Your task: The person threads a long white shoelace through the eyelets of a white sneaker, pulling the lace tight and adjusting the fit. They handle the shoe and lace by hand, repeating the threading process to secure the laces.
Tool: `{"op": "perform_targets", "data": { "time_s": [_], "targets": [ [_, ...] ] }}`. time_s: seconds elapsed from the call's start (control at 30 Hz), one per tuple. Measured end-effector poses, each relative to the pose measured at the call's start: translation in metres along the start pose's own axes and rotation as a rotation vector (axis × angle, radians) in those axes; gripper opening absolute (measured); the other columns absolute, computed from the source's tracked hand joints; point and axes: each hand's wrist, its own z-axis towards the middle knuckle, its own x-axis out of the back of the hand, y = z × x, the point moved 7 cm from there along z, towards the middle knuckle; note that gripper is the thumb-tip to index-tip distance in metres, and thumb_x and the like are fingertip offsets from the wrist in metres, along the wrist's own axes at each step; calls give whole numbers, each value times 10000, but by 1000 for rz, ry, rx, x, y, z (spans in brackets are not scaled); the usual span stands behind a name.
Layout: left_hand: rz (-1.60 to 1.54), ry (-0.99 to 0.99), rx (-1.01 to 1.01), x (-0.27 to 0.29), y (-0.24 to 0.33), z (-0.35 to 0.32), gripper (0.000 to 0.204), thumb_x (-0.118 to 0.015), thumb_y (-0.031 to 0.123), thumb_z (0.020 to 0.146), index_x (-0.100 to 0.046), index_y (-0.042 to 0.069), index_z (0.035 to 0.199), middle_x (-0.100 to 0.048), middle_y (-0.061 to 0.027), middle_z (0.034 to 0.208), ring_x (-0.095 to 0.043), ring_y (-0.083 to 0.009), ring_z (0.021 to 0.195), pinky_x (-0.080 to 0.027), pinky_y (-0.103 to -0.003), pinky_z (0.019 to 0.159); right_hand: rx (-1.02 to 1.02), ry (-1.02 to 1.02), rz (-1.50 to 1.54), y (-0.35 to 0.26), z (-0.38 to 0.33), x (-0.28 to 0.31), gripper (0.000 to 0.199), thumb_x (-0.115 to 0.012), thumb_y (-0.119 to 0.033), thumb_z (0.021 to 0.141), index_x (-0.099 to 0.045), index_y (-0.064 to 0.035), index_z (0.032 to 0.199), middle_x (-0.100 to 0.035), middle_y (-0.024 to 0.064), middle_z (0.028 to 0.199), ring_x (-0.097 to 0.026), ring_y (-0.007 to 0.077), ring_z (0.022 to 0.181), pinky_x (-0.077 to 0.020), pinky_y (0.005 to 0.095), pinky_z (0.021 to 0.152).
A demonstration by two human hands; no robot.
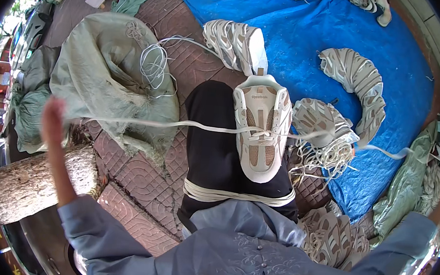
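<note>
1. So, the shoe upper (260,133) sits on the person's knee, on the black trouser leg (211,147), toe toward the body, with a white lace (179,125) threaded through the eyelets and stretched out to both sides.
2. Left hand (53,137) is flung out wide and blurred, fingers up; looks like the lace end runs to it, but I can't tell how it's gripped. Right hand is off at the far right edge, out of view really, only the sleeve (405,245) shows. So the hands are well apart.
3. Risk one: nothing pins the upper down, so an uneven tug could slide it off the knee onto the pavers (136,177).
4. Risk two: pulling harder on one side would probably leave the lace ends unequal, or yank one end out of an eyelet.
5. Risk three: the taut lace passes right over the grey sack (104,73) and close to the loose laces (155,65) on it, so it might snag there.
</note>
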Motion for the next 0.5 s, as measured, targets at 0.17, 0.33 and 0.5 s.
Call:
{"op": "perform_targets", "data": {
  "time_s": [0.17,0.33,0.5],
  "targets": [
    [-94,-424,-160,-312,9,-144,207,-493,170,846,-567,7,950,-628,-98,772,-613,-163,702,-480,-267,656,-233,-801,33,-31,-203,-398,153,-540,-136,746,-641,-27,781,-625,81,848,-573,132,681,-445,224,599],
    [104,-484,-307,-393,33,-215,52,-556,30,771,-588,10,807,-606,-77,712,-584,-119,647,-455,-253,597,328,-1102,-221,-71,-309,-547,125,-591,-58,703,-610,-2,813,-608,38,723,-565,93,637,-445,240,564],
    [158,-465,-347,-399,12,-238,18,-568,27,749,-565,17,764,-582,-118,702,-582,-244,624,-454,-300,563,-303,-1129,-34,-36,-318,-537,111,-596,-79,694,-613,4,766,-599,33,651,-557,98,519,-421,241,457]
  ]
}}
